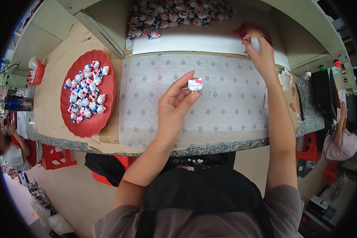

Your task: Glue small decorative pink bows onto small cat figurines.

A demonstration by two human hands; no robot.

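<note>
My left hand (174,101) pinches a small white cat figurine (195,84) between thumb and fingertips, above the middle of the covered worktop. The figurine is upright, with a pink bow on its head and a coloured body partly behind my thumb. At the back right, my right hand (261,55) reaches into the shelf opening. Its fingers are closed around a whitish object (255,45), smeared by motion, whose kind I cannot make out. Right behind that hand lies a crumpled dark red, cloth-like thing (268,39), partly hidden by it.
A red scalloped plate (111,85) with several similar figurines stands at the left. More figurines (172,16) are heaped on the back shelf. Printed translucent sheeting (226,103) covers the worktop. Partitions (101,33) frame the shelf. Other people sit at both sides, near red stools (55,158).
</note>
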